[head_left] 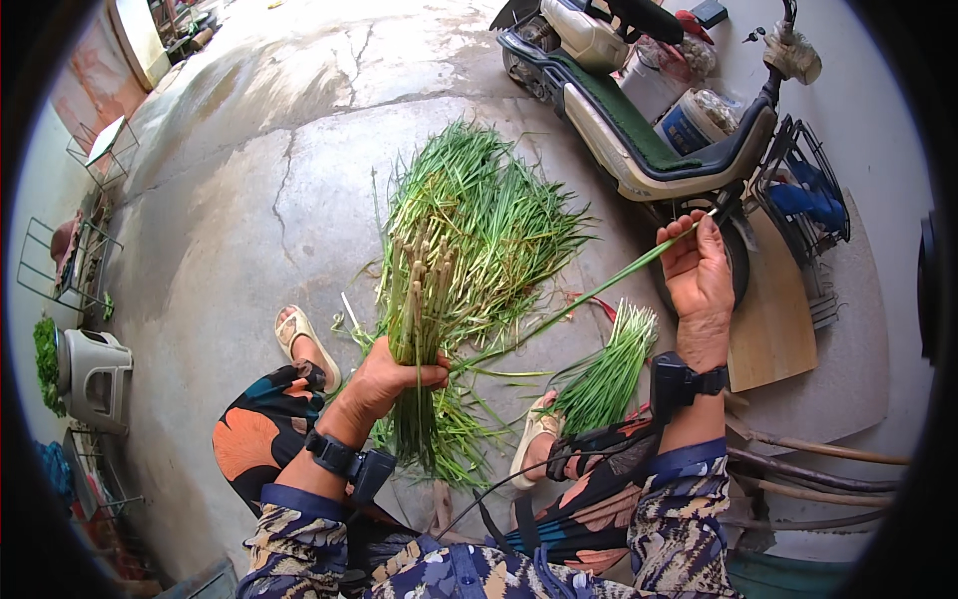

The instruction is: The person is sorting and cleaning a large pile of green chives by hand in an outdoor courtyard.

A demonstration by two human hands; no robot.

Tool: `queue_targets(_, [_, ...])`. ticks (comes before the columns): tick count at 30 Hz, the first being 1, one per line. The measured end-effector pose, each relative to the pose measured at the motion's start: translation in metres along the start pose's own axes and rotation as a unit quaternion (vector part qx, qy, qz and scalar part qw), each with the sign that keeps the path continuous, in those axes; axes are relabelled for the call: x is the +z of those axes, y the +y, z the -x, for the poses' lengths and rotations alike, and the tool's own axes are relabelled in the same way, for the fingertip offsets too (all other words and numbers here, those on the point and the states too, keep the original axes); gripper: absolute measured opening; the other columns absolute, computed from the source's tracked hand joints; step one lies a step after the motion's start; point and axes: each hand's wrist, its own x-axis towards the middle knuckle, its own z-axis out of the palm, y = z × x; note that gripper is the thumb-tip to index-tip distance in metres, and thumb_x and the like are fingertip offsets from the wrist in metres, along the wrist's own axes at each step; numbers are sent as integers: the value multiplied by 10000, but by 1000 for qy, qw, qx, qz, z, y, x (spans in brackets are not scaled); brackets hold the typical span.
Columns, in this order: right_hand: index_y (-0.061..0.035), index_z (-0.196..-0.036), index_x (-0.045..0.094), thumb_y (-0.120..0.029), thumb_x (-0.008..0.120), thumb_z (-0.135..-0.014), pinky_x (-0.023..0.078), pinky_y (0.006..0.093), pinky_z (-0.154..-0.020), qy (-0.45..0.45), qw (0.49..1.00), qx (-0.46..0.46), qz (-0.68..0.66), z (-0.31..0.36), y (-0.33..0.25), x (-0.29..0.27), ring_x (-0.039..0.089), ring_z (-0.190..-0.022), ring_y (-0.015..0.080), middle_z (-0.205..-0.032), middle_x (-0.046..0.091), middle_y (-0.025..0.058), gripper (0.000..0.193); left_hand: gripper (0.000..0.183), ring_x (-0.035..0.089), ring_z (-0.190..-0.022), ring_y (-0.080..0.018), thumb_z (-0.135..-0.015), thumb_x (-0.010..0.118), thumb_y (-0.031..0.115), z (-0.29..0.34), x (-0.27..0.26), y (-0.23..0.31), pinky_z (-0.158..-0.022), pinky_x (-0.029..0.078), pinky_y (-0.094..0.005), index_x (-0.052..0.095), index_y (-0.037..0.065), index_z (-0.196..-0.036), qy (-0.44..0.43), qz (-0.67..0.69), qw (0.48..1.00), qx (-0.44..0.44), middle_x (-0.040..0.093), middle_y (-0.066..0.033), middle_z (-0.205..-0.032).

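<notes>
My left hand (379,383) is closed round a thick bundle of garlic chives (417,319), its pale brownish stem ends pointing up and its green leaves hanging below. Raised out to the right, my right hand (702,275) pinches one long green chive stalk (624,272) by its pale end. That stalk slants down toward the bundle, and its lower end lies near my left hand. A big loose heap of chives (489,215) spreads on the concrete ahead. Beside my right foot rests a neater bunch of chives (609,374) with white stem ends, and a red strip shows next to it.
An electric scooter (639,135) stands at the far right, a wooden board (773,309) beside its wheel. Several poles (818,464) lie at the lower right. On the left are a plastic stool (100,374) and metal racks (60,265). Loose leaves (459,434) litter the floor between my feet.
</notes>
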Motion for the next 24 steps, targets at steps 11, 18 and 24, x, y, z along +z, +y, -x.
queue_targets(11, [-54,-959,579,-209,547,-924,524,382,-828,-32,997,-44,-55,-1,-5,-3,592,-766,174,-825,609,47,162,170,626,-654,-168,-730,641,19,-12,-15,-17,-602,515,-261,609,-50,-882,214,140,967,13,629,-100,-769])
queue_targets(18, [-41,-938,568,-276,546,-933,304,174,-436,-68,994,75,39,15,19,24,446,-588,47,-760,531,15,235,472,582,-1042,-244,-767,616,22,-14,1,-8,-941,450,-350,484,-31,-1217,-37,190,981,32,589,-180,-1143])
queue_targets(24, [23,-1114,609,-76,708,-786,487,247,-775,-164,907,172,348,66,77,96,599,-812,125,-907,643,65,357,638,550,-1113,-285,-752,605,34,-14,20,-1,-995,410,-395,361,-33,-1338,-102,194,976,11,556,-209,-1201])
